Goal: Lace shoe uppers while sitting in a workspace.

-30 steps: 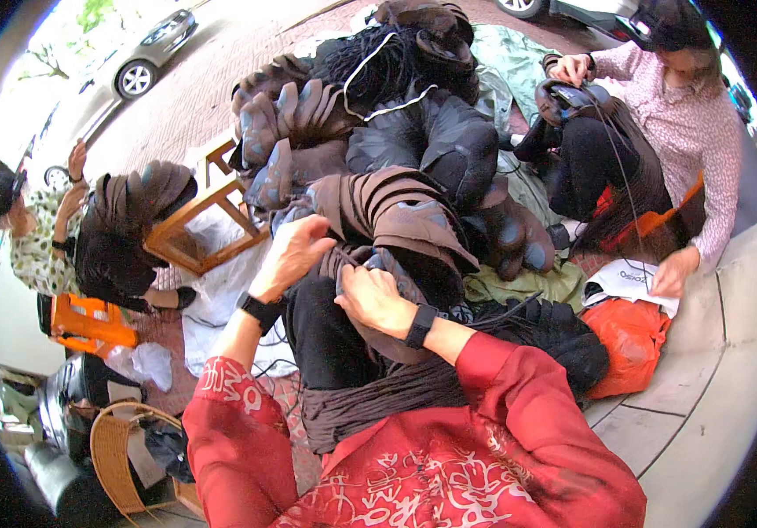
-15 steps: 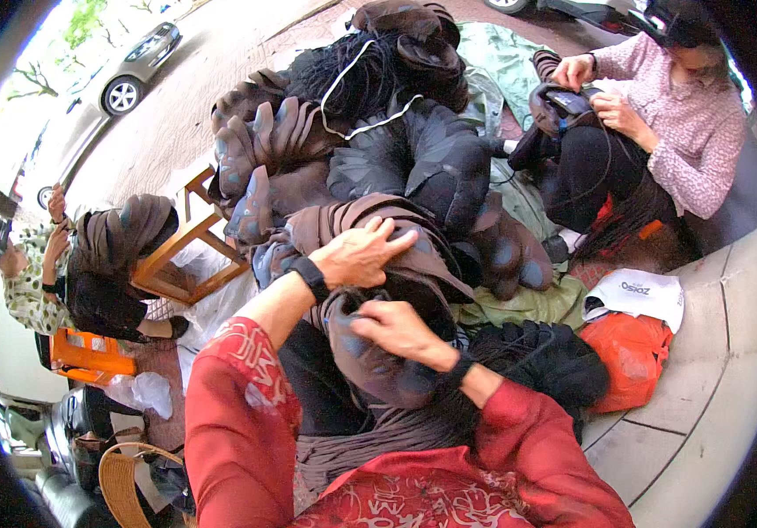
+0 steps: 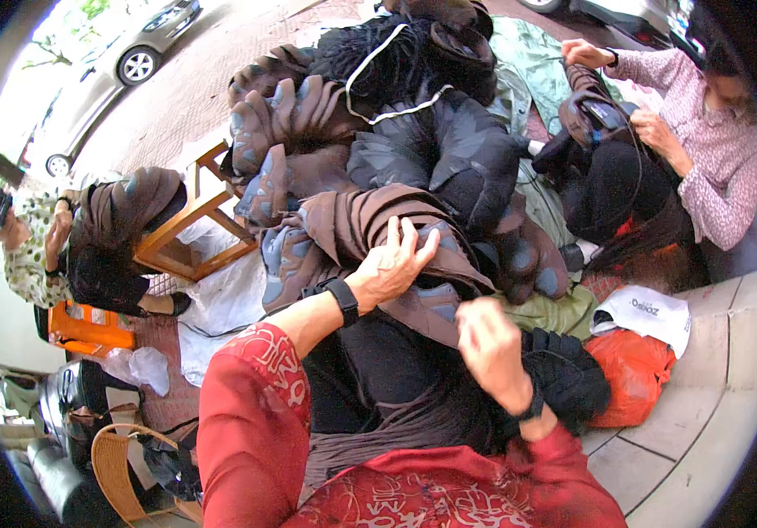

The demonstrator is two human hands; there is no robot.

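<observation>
A stack of brown shoe uppers (image 3: 369, 211) with blue-grey patches leans across in front of me. On its near side rests my left hand (image 3: 396, 268), its fingers spread and holding nothing. An upper's edge with a pale blue patch (image 3: 435, 308) shows just beyond that hand. My right hand (image 3: 491, 352) is raised to the right of the stack's near end. Motion smears its fingers, so whether they hold anything cannot be made out. Below, over my black trousers, lies a bundle of brown cords (image 3: 396, 418).
Behind are bundled black uppers (image 3: 440, 158) tied with a white strip. A wooden stool frame (image 3: 198, 229) stands left. At right are an orange bag (image 3: 629, 374), a white cap-like item (image 3: 647, 317) and a co-worker (image 3: 704, 150) handling an upper. Another person (image 3: 35, 255) sits far left.
The upper that my right hand had on my lap is gone from there. That hand has moved right, and my left hand slightly right. The co-worker's hand at right has lifted outward.
</observation>
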